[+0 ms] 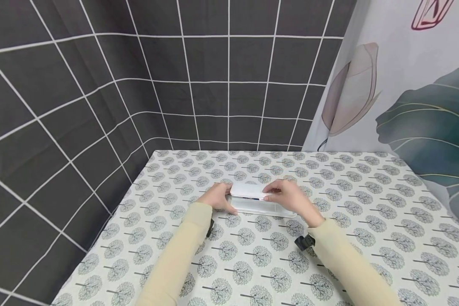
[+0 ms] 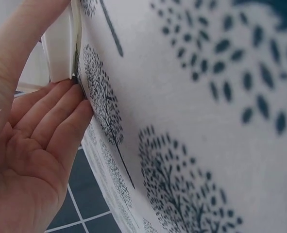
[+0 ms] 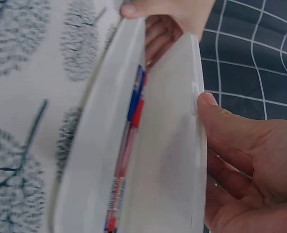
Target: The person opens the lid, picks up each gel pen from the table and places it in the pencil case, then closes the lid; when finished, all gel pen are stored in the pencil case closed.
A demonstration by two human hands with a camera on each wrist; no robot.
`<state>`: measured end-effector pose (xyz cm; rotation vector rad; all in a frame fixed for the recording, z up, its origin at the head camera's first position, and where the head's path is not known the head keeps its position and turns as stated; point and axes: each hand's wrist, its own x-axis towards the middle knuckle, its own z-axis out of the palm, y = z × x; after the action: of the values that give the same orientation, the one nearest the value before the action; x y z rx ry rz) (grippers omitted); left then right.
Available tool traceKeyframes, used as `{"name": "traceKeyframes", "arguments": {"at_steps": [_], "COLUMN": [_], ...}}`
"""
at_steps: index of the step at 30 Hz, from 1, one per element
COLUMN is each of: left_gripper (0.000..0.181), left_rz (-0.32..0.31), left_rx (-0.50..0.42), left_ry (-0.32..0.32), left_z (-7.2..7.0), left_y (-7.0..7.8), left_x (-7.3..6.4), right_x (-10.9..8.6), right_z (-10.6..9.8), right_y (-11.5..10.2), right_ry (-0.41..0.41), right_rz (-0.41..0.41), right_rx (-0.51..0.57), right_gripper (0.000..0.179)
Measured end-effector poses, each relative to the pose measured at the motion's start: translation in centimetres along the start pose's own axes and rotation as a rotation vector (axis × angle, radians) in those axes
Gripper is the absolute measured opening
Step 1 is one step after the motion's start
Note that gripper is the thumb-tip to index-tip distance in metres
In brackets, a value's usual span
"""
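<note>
A white, translucent pencil case [image 1: 261,208] lies on the patterned cloth with its hinged lid [image 1: 242,189] tilted partway up. Inside it, the right wrist view shows pens [image 3: 135,104] with blue and red parts, lying lengthwise. At the case's left end, my left hand [image 1: 217,197] holds the base, thumb at the front and fingers round the end. My right hand [image 1: 288,196] pinches the free edge of the lid, thumb on the rim and fingers behind. Part of the interior is hidden under the lid.
A white cloth [image 1: 252,272] printed with grey trees covers the table. Behind and to the left hangs a dark curtain [image 1: 248,97] with a white grid. A pale curtain with large leaves [image 1: 436,123] hangs at the right.
</note>
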<state>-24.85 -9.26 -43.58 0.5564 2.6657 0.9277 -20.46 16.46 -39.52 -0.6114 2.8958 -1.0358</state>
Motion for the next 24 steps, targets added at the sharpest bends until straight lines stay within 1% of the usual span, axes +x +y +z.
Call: {"name": "traceKeyframes", "arguments": {"at_steps": [3,6,11,17,24], "left_gripper": [0.089,0.091,0.092,0.087,0.08], "left_rz": [0.008,0.008,0.004,0.012,0.03], "left_rx": [0.004,0.001,0.004,0.006,0.012], "left_ry": [-0.004,-0.008,-0.016,-0.006,-0.004], "left_z": [0.0,0.0,0.0,-0.1,-0.1], "left_y": [-0.2,-0.3,-0.3,0.1,0.0], "left_x": [0.1,0.2,0.1,-0.3,-0.4], "right_x": [-0.3,-0.6,-1.1,-1.4,-1.6], "right_z": [0.5,0.9,1.5,2.1,2.5], "right_y": [0.1,0.1,0.1,0.1,0.1], "right_ry": [0.018,0.034,0.051,0.064,0.049], "right_rz": [-0.021,-0.052,-0.068,-0.056,-0.033], "right_rx": [-0.003,-0.037,-0.076,-0.096,-0.118], "right_gripper": [0.023,0.023,0.023,0.026,0.026]}}
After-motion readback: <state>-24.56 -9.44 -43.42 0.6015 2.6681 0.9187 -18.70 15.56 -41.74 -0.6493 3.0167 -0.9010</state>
